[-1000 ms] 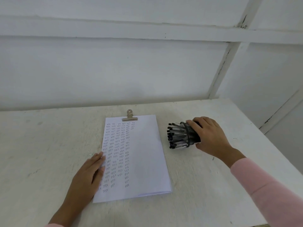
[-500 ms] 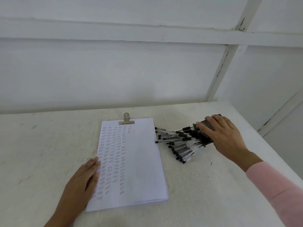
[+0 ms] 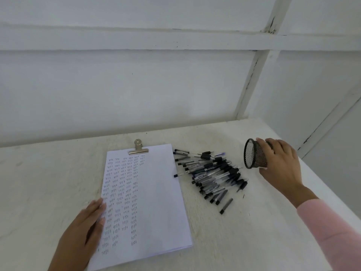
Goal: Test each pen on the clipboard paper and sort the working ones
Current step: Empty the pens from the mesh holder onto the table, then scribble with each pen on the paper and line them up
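A clipboard paper (image 3: 156,196) with a metal clip (image 3: 138,148) lies on the table; its left half is filled with rows of small pen marks. My left hand (image 3: 82,231) rests flat on the paper's lower left edge, fingers apart. Right of the paper, several black-capped pens (image 3: 212,176) lie spilled in a fanned heap. My right hand (image 3: 281,163) grips a black mesh pen cup (image 3: 255,156), tipped on its side with its empty mouth facing left, just right of the heap.
The white table (image 3: 48,182) meets a white panelled wall at the back. Its right edge (image 3: 320,177) runs close behind my right hand. A loose pen (image 3: 226,205) lies at the heap's near end.
My right hand tipped the cup over, the pens slid out onto the table, and the hand drew the emptied cup away to the right. My left hand stayed on the paper.
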